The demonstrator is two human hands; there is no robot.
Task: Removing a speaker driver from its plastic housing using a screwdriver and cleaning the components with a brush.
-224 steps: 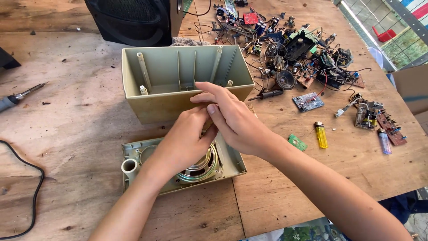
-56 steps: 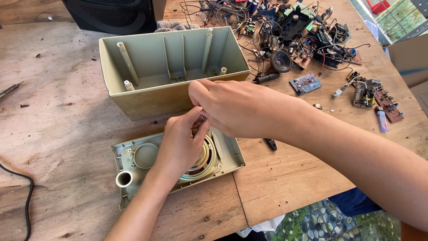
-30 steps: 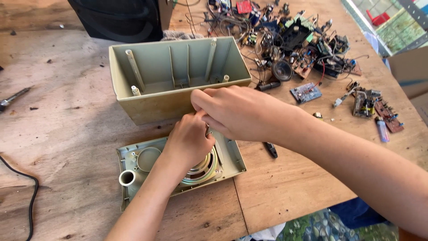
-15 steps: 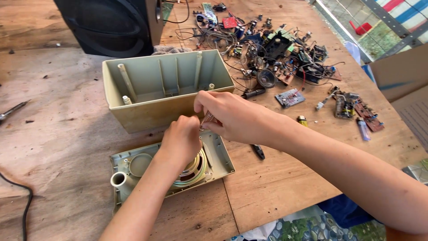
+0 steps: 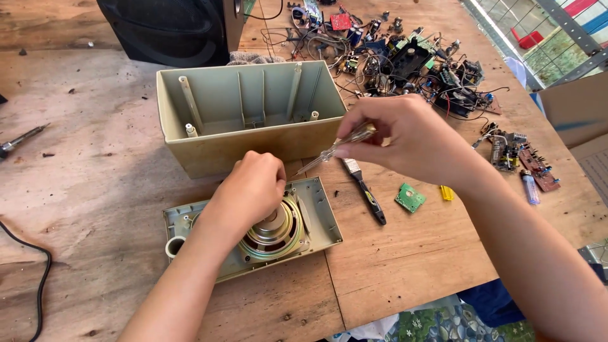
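My left hand (image 5: 248, 191) rests closed on top of a round metal speaker driver (image 5: 275, 231) mounted in a pale green front panel (image 5: 320, 212) that lies flat on the wooden table. My right hand (image 5: 405, 136) grips a slim screwdriver (image 5: 334, 149) with a clear handle. Its tip points down and left toward the panel's upper edge, just beside my left hand. Behind both hands stands the open, hollow pale green speaker housing (image 5: 253, 117).
A black-handled tool (image 5: 365, 190), a small green circuit board (image 5: 410, 197) and a yellow piece (image 5: 447, 192) lie right of the panel. A pile of circuit boards and wires (image 5: 411, 57) fills the back right. A black speaker box (image 5: 171, 28) is at the back, a black cable (image 5: 31, 278) at left.
My right hand has lifted away from my left hand to the right, now showing the screwdriver it holds. The left hand stays on the speaker driver. The view has shifted slightly.
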